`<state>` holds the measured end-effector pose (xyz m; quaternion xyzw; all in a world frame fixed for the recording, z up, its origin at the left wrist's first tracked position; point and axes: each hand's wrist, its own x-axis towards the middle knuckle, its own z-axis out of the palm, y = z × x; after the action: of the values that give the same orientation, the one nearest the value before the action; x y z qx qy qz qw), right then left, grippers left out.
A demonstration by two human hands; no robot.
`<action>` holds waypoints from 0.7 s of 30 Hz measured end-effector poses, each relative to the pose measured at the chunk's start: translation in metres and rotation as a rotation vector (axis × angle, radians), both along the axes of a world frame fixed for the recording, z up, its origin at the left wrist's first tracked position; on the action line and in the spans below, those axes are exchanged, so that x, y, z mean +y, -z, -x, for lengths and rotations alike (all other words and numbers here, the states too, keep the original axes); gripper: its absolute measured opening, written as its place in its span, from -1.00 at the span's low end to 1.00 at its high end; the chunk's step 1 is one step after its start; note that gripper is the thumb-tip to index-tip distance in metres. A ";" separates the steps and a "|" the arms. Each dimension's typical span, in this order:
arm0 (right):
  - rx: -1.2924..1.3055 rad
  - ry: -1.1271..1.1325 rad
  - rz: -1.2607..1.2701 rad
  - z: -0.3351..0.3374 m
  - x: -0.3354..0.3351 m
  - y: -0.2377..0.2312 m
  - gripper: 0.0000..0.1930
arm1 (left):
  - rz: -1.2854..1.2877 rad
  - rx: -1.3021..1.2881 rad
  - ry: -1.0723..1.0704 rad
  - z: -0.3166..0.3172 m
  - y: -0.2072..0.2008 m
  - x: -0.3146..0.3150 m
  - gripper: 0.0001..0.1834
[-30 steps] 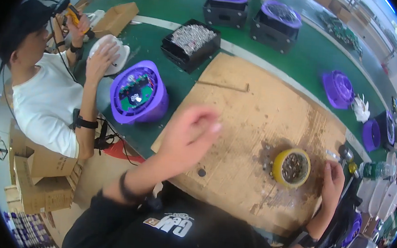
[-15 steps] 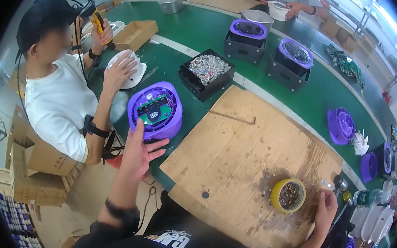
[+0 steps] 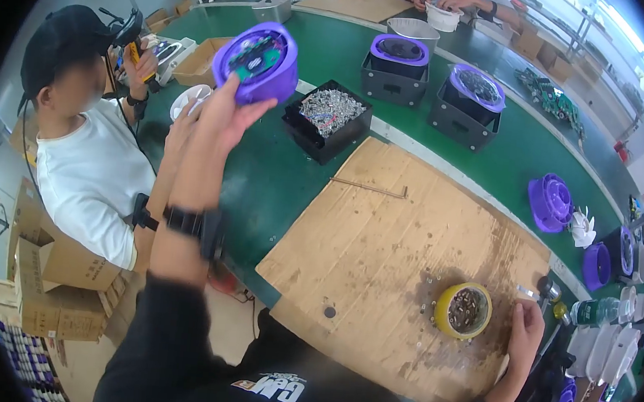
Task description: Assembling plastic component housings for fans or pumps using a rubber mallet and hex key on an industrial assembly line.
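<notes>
My left hand (image 3: 226, 120) grips a purple plastic housing (image 3: 281, 75) with a green circuit board (image 3: 254, 59) in its top. It is tilted at the far left of the bench, beside a black bin of small metal screws (image 3: 333, 113). My thumb lies along the near side and the other fingers are partly hidden. At the cardboard's right edge, my right hand (image 3: 527, 330) has its fingers curled; what they hold, if anything, cannot be made out. Close by is a yellow ring-shaped container (image 3: 447, 308) with small dark screws inside.
A cardboard sheet (image 3: 379, 244) covers the near bench, with an L-shaped rod (image 3: 369, 187) on it. Two purple-topped units in black boxes (image 3: 394, 81) stand farther back. At left a co-worker (image 3: 87, 173) holds a yellow-and-black tool. Purple parts (image 3: 550, 202) and a bottle (image 3: 596, 311) lie right.
My left hand has taken hold of the purple housing and carried it away from me, tilting it. My right hand has moved only slightly. The co-worker's tool has shifted left.
</notes>
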<state>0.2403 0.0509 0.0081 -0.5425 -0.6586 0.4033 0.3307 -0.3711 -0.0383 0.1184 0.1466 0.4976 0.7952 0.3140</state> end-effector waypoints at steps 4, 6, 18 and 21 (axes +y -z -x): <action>0.050 0.004 -0.002 -0.001 0.001 0.003 -0.88 | 0.155 0.012 -0.011 0.061 0.032 0.047 -0.50; 0.048 0.019 0.010 -0.001 0.001 0.002 -0.87 | 0.211 -0.005 0.024 0.081 0.055 0.057 -0.50; 0.022 0.063 0.090 -0.003 0.002 -0.003 -0.86 | 0.457 0.476 -0.011 -0.048 0.059 0.034 -0.02; 0.037 0.042 0.043 -0.001 0.002 0.000 -0.86 | 0.539 0.896 -0.003 -0.050 0.089 0.034 0.19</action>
<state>0.2416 0.0529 0.0081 -0.5556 -0.6319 0.4204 0.3395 -0.3207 -0.0041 0.0296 0.3856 0.7704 0.4986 0.0959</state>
